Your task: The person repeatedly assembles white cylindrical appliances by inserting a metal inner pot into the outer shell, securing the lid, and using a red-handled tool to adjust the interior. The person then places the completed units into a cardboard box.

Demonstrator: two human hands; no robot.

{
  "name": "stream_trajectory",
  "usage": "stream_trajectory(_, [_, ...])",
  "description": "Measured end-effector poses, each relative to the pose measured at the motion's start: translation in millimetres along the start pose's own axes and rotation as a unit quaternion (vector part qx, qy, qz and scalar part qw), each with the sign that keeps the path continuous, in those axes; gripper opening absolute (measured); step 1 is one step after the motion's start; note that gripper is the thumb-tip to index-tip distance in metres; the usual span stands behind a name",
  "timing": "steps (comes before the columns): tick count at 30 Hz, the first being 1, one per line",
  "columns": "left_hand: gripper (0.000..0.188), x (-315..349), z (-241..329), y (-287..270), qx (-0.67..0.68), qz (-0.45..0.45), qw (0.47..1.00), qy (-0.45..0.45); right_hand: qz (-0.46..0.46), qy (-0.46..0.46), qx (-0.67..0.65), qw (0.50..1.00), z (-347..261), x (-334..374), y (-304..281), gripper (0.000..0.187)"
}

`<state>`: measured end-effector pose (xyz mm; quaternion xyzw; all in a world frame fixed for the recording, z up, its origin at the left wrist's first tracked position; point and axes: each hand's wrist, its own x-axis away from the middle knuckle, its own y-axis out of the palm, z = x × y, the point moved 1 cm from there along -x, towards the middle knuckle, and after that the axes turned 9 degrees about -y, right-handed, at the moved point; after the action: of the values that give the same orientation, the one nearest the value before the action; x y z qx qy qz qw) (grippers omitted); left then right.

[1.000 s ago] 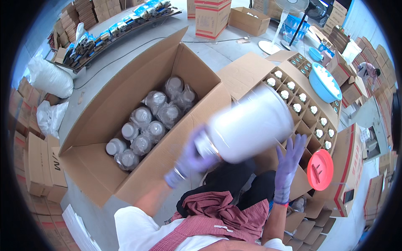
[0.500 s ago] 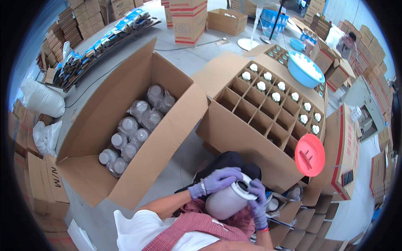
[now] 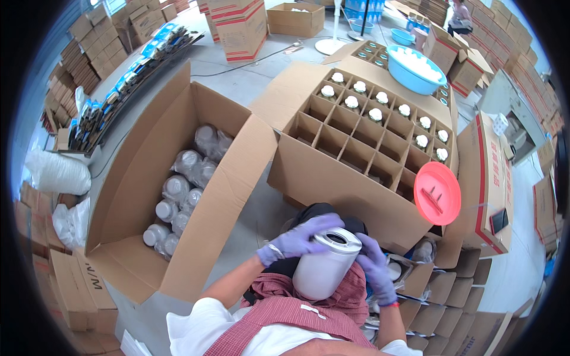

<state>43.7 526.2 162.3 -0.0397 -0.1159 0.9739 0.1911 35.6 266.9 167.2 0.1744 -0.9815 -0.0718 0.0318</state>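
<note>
A white cylindrical housing [image 3: 321, 272] stands upright on my lap, tilted slightly. Its top carries a pale ring [image 3: 338, 239] around a dark round opening. My left hand [image 3: 304, 240], in a purple glove, holds the left side of the rim, thumb in front and fingers stretched behind. On the right side, my right hand [image 3: 375, 268], also gloved, has its fingers against the rim; their tips are partly hidden. Ahead is a divided carton [image 3: 332, 172] with several white-topped bottles [image 3: 375, 114] in its cells. At left, an open carton [image 3: 205, 237] contains several plastic-wrapped pale containers [image 3: 176, 188].
A red round tray [image 3: 436, 184] with small dark-red pieces sits on the divided carton's near right corner. A blue basin [image 3: 418, 80] of white parts rests on its far side. Cardboard dividers [image 3: 442, 293] lie at my right, beside a tall carton [image 3: 484, 178] bearing a phone [image 3: 499, 221].
The white housing has turned more upright, its opening now facing up. My fingers have spread and shifted around the rim. The whole view has swung, moving the cartons left in the picture.
</note>
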Motion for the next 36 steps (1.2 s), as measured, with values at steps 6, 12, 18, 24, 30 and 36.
stream_trajectory(6, [0.058,-40.5,25.7,-13.5,0.034,0.019,0.999,0.029,0.053,-0.284,0.280,0.915,-39.3,-69.4,17.5,0.077])
stream_trajectory(12, [0.051,-53.0,27.6,10.6,0.318,0.128,0.932,-0.119,-0.012,-0.390,0.368,0.844,-46.9,-106.0,28.1,0.070])
stream_trajectory(18, [0.046,-65.4,29.7,4.2,-0.256,0.129,0.931,0.227,-0.056,-0.290,0.266,0.918,-19.1,-131.0,-3.7,0.050])
stream_trajectory(24, [0.059,-48.0,37.9,30.8,-0.260,-0.222,0.939,-0.024,0.100,-0.105,0.570,0.809,-32.2,-252.9,-68.8,0.057])
stream_trajectory(30, [0.060,-59.3,10.2,18.3,-0.202,-0.120,0.972,-0.029,-0.060,-0.064,0.728,0.680,-7.2,-387.3,-174.6,0.055])
stream_trajectory(36, [0.057,-84.9,16.8,17.4,-0.226,-0.175,0.956,-0.062,0.128,0.083,0.750,0.643,-1.7,-436.6,-283.9,0.052])
